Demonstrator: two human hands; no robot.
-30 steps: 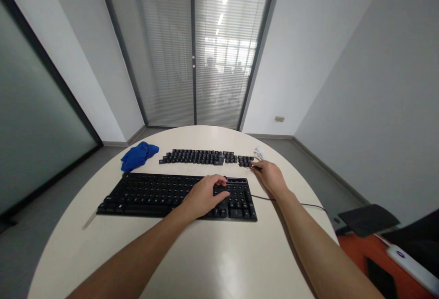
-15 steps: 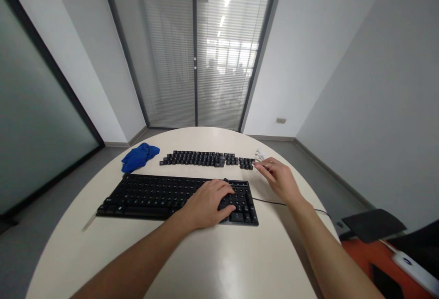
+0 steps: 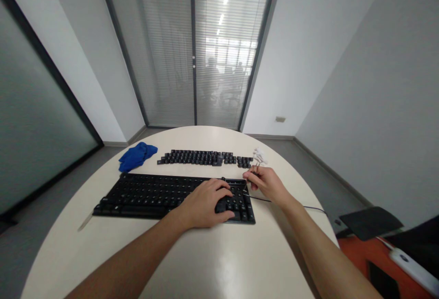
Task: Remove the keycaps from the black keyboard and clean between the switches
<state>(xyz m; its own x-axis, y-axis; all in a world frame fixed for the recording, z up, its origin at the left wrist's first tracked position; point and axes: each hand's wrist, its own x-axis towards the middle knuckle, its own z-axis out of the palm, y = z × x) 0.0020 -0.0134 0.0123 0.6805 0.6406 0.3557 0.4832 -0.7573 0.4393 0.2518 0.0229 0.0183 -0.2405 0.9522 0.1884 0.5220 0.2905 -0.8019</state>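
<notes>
A black keyboard (image 3: 151, 196) lies across the table. My left hand (image 3: 207, 202) rests over its right part, fingers apart, with nothing held. At the keyboard's upper right corner, my right hand (image 3: 264, 182) pinches a thin tool whose tip points down at the keys; its exact shape is too small to tell. Behind the keyboard, loose black keycaps (image 3: 195, 157) lie in rows, with a smaller group (image 3: 244, 162) at the right end. Just beyond my right hand sit small white pieces (image 3: 260, 155).
A crumpled blue cloth (image 3: 137, 156) lies at the table's back left. A thin pale stick (image 3: 85, 222) is by the keyboard's front left corner. The black cable (image 3: 288, 203) runs right. Beside the table is an orange seat (image 3: 353, 253) with a white power strip (image 3: 413, 267).
My right hand has moved from beside the small keycap group down and left to the keyboard's upper right corner. My left hand stays on the keyboard. The view has shifted slightly.
</notes>
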